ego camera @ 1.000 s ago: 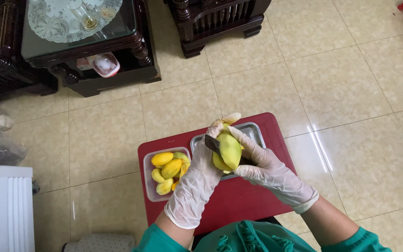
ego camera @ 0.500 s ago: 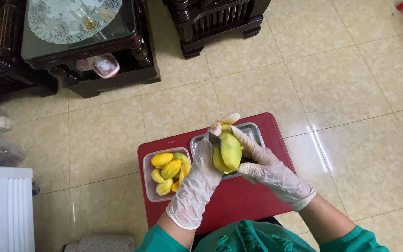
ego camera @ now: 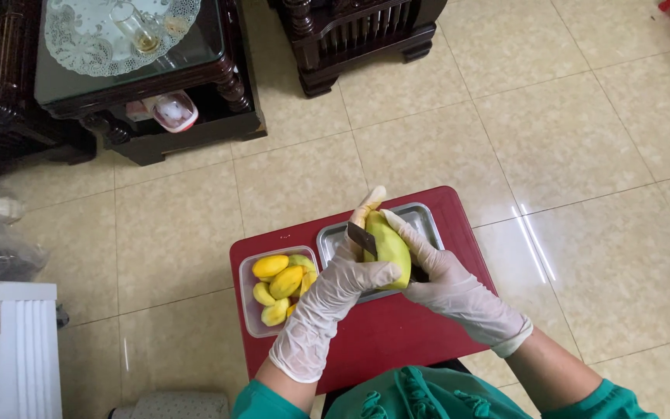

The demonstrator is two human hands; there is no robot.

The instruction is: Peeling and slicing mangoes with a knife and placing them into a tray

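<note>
The floor is laid with glossy beige tiles, on which streaks of light are reflected. A dark wooden side table with a glass top and a lace doily is seen at upper left, beside carved dark furniture. A white appliance is set at lower left.

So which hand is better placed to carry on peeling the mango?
Probably the left hand: it grips the knife with the blade against the mango. The right hand cradles the mango above the metal tray.

2 gloved hands, 1 knife, 2 trays, 6 mangoes.
</note>
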